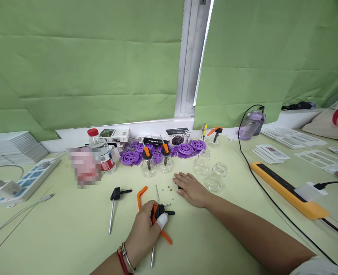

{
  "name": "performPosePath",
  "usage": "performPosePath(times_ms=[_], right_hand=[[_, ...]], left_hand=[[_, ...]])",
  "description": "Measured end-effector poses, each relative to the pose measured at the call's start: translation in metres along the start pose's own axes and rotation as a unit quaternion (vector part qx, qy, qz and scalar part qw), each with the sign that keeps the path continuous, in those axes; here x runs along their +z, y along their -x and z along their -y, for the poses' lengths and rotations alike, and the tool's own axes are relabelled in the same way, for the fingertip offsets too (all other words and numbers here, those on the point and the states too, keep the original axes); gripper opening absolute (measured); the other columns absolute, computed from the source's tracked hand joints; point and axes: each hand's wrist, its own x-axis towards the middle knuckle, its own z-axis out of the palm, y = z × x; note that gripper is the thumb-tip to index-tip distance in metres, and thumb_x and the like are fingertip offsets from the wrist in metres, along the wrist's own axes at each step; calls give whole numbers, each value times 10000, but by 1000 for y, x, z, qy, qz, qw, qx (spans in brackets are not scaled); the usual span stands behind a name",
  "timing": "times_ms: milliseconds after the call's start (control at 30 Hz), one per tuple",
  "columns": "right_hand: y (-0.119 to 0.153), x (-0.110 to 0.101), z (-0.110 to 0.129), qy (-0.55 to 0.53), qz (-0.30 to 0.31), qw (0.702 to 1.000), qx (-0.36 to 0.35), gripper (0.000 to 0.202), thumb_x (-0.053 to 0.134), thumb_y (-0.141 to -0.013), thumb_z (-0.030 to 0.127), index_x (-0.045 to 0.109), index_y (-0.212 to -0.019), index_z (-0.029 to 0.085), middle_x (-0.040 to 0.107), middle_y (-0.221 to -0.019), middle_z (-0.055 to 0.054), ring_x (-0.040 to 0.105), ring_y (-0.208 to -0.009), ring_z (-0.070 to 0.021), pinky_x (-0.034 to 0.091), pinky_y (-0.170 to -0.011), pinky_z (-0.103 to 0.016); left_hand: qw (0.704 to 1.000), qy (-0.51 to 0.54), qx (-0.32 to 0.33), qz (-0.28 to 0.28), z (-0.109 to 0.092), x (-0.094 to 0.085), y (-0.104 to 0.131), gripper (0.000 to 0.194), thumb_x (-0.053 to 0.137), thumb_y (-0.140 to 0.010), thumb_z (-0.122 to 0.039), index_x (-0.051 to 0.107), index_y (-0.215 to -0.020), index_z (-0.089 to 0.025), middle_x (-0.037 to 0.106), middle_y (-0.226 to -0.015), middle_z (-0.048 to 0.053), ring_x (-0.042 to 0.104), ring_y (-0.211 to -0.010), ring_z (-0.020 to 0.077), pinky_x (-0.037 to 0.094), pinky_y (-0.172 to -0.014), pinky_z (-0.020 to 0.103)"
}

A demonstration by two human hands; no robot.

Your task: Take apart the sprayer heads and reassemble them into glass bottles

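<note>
My left hand (145, 231), with white tape on its thumb, is closed round a black-and-orange dispenser head (156, 212). A metal tube (152, 256) points down from below that hand. My right hand (193, 190) lies on the table with fingers stretched out. A small black part (180, 187) shows between its thumb and index finger, mostly covered. Between the hands are a long screw (157, 192) and several tiny nuts or washers (169, 188). An orange lever (141, 195) lies beside my left hand. Further left rests a black head with a metal tube (115, 194).
Two glass jars with orange-and-black heads (149, 168) stand before a pile of purple plastic parts (130, 157). Open glass jars (215, 177) are beyond my right forearm. A water bottle (107, 164) and white power strip (28, 183) are left; an orange power strip (289, 191) is right.
</note>
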Motion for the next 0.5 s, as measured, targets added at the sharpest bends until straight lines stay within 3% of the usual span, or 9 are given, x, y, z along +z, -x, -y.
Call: performPosePath(times_ms=[133, 233, 300, 367, 433, 500], right_hand=[[1, -4, -7, 8, -2, 1000, 0, 524, 265, -937, 405, 293, -1415, 192, 257, -1483, -91, 178, -1374, -258, 151, -1093, -483], [4, -9, 1, 19, -32, 999, -10, 534, 288, -928, 413, 311, -1407, 179, 283, -1472, -103, 189, -1366, -272, 126, -1090, -511], [9, -14, 16, 14, -75, 997, -34, 525, 334, -915, 419, 372, -1377, 173, 341, -1443, -118, 234, -1342, -288, 125, -1081, -526], [14, -18, 37, -22, -107, 991, -74, 499, 401, -892, 425, 460, -1315, 168, 454, -1362, -134, 340, -1267, -294, 202, -1055, -502], [19, -19, 59, -93, -106, 985, -103, 457, 451, -874, 416, 522, -1252, 169, 569, -1224, -139, 462, -1137, -270, 298, -1003, -453], [21, -19, 77, -183, -76, 977, -80, 391, 455, -877, 386, 555, -1202, 192, 628, -1094, -114, 537, -1007, -238, 392, -901, -395]], left_hand=[[1000, 5, -12, 5, 3, 1, 0, 279, 511, -801, -444, 531, -905, -186, 550, -775, 20, 518, -700, 180, 424, -645, 289], [1000, 18, -19, 7, 3, 1, 1, 280, 524, -794, -437, 527, -917, -185, 545, -775, 19, 515, -702, 177, 428, -654, 289], [999, 39, -23, 8, 2, 1, 2, 272, 542, -785, -421, 524, -918, -185, 547, -779, 18, 520, -710, 176, 434, -669, 291], [997, 68, -18, 5, 0, -1, 2, 263, 550, -785, -401, 519, -930, -183, 554, -797, 23, 530, -733, 178, 441, -694, 298], [995, 103, -4, 3, -2, -3, 2, 267, 545, -796, -388, 512, -962, -181, 562, -820, 31, 537, -756, 180, 448, -712, 304], [990, 140, 5, 6, -4, -5, 2, 297, 546, -801, -391, 503, -1008, -183, 574, -866, 41, 544, -792, 180, 458, -737, 309]])
